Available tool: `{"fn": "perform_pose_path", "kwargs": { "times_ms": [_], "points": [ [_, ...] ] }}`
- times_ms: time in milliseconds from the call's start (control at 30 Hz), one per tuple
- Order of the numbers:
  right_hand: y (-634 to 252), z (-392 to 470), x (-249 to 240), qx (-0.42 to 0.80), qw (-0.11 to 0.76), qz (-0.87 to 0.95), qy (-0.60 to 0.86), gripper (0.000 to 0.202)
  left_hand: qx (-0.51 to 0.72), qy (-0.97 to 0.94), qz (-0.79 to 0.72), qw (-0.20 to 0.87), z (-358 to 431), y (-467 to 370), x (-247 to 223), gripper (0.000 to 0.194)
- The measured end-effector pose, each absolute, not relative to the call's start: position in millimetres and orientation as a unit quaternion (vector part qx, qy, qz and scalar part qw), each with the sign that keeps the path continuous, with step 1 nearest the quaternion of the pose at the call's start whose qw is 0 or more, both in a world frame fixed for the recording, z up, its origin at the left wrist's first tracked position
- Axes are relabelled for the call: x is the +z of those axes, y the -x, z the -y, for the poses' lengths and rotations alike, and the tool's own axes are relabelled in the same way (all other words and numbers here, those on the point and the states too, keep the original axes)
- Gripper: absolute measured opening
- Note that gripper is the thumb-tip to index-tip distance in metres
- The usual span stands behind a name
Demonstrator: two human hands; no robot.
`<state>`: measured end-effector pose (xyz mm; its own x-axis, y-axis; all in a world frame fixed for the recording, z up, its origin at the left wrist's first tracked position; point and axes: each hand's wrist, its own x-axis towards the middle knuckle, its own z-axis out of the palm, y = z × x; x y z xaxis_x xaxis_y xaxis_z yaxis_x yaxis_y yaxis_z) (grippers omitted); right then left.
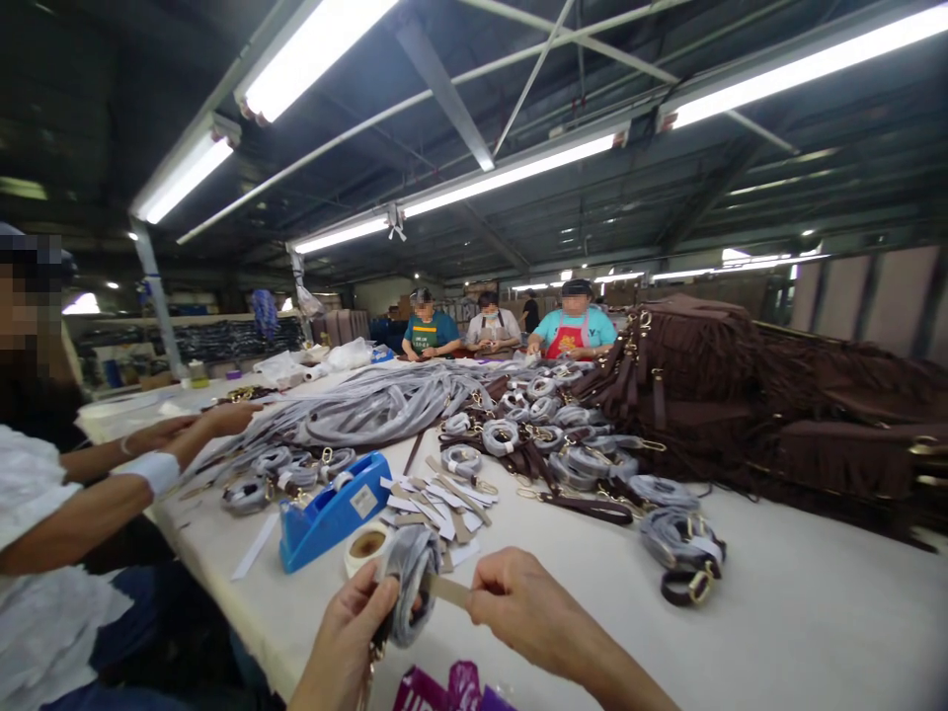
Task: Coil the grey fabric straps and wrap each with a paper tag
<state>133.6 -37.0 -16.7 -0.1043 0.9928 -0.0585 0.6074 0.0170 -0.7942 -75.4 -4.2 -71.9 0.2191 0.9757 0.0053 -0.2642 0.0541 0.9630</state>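
My left hand [348,627] is closed around a coiled strap [413,583] wrapped in grey plastic film, held above the near table edge. Dark strap and a metal clasp hang below that hand. My right hand [511,597] pinches a tan paper strip [446,591], whose far end goes into the middle of the coil. Just behind the coil is a roll of white tape [365,545]. A blue tape dispenser [333,512] stands to the left of a pile of tan and white paper strips [436,502].
Coiled straps [673,538] lie at right, beside a heap of dark brown fringed bags [815,405]. Long film-wrapped straps [370,410] cover the table's middle. A person's arm [111,494] reaches in from the left; several people sit across. Purple packaging [451,688] lies in front.
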Motion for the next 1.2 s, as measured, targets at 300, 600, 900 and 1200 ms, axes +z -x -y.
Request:
{"fn": "perform_pose_path", "kwargs": {
  "times_ms": [300, 600, 900, 1200],
  "points": [
    [-130, 31, -31, 0.447, 0.293, 0.617, 0.577, 0.012, 0.513, -0.485, -0.362, 0.609, 9, 65, -76, 0.062],
    [-109, 17, -78, 0.606, 0.407, 0.556, 0.397, 0.039, 0.487, -0.660, -0.419, 0.389, 11, 60, -86, 0.047],
    [-103, 15, -101, 0.673, 0.447, 0.490, 0.327, 0.021, 0.508, -0.691, -0.444, 0.258, 13, 53, -98, 0.037],
    [-108, 11, -109, 0.703, 0.445, 0.469, 0.298, 0.023, 0.376, -0.763, -0.461, 0.253, 7, 57, -113, 0.060]
  ]
}}
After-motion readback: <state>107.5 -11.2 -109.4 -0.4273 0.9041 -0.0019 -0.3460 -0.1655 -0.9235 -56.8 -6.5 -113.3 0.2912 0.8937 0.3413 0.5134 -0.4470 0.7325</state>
